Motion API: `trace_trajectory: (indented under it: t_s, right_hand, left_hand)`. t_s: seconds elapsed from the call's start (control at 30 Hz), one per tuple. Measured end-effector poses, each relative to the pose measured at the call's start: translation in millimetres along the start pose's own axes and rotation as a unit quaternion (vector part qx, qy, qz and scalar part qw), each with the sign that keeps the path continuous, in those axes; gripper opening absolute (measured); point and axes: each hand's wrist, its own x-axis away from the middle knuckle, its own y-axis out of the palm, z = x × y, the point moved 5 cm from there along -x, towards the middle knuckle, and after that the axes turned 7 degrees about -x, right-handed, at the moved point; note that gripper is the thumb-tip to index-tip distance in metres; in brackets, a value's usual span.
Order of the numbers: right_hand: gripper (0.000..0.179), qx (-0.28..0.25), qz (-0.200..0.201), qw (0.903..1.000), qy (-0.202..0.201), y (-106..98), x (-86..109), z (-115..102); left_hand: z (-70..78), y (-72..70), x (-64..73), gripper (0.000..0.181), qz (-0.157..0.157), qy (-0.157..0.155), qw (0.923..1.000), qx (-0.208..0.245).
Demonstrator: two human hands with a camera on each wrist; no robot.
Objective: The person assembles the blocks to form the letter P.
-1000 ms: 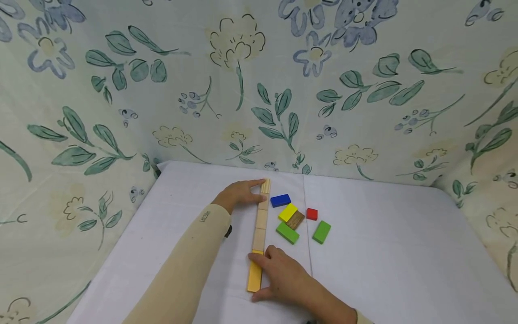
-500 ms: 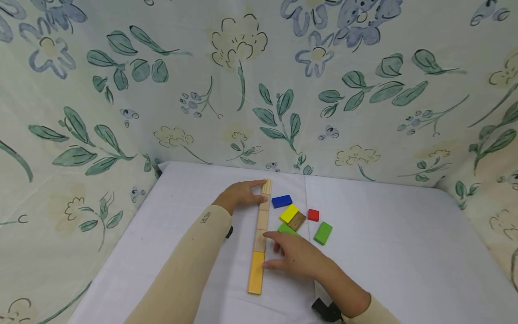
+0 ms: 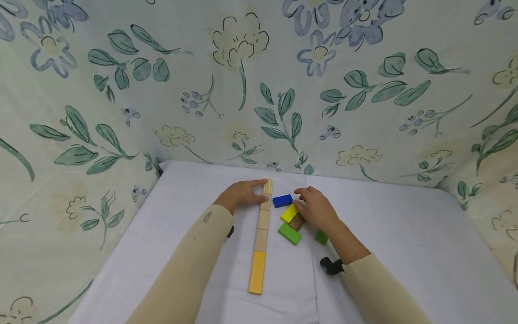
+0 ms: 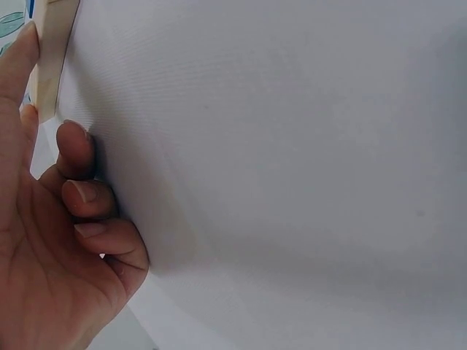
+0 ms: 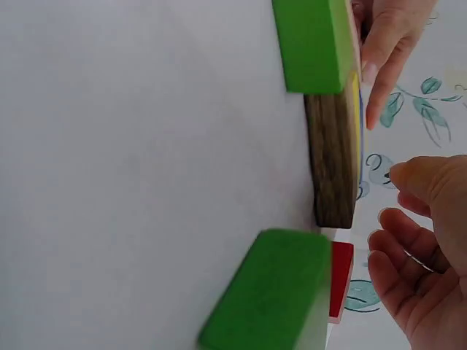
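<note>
A straight row of wooden blocks (image 3: 263, 219) runs toward me, ending in a yellow-orange block (image 3: 257, 272). At its far end my left hand (image 3: 238, 195) holds the row's pale blocks between thumb and index finger; in the left wrist view its other fingers are curled on the cloth. My right hand (image 3: 317, 209) hovers over the loose blocks, fingers loosely bent and holding nothing. Nearest to it lie a blue block (image 3: 282, 201), a yellow block (image 3: 289, 213) and a brown block (image 3: 297, 222). It hides the red block (image 5: 341, 281) in the head view.
One green block (image 3: 289, 234) touches the brown one; another green block (image 3: 321, 237) lies to the right, partly behind the right forearm. A white cloth (image 3: 404, 234) covers the table. Patterned floral fabric (image 3: 243, 90) hangs behind and at both sides.
My right hand has let go of the yellow-orange block at the near end and moved away and right, over the loose blocks. The left hand stays at the row's far end.
</note>
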Motion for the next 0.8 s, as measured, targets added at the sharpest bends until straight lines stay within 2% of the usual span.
trace_trajectory:
  t_s: [0.17, 0.37, 0.6, 0.8]
  right_hand:
    - [0.037, 0.001, -0.072, 0.9974, -0.007, 5, -22.2, 8]
    - [0.043, 0.011, -0.140, 0.9899, -0.016, 10, -34.1, 11]
    - [0.041, 0.001, -0.146, 0.9893, -0.008, 14, -35.8, 13]
    - [0.045, -0.054, -0.130, 0.9890, 0.046, 12, -37.5, 23]
  left_hand:
    - [-0.8, -1.1, -0.4, 0.077, 0.003, 0.005, 1.0000, -0.007]
    - [-1.6, -0.3, -0.8, 0.077, 0.003, 0.006, 1.0000, -0.003]
    - [0.1, -0.6, 1.4, 0.076, 0.001, 0.008, 0.9999, -0.007]
    - [-1.1, 0.3, 1.1, 0.075, 0.002, 0.011, 0.9998, -0.014]
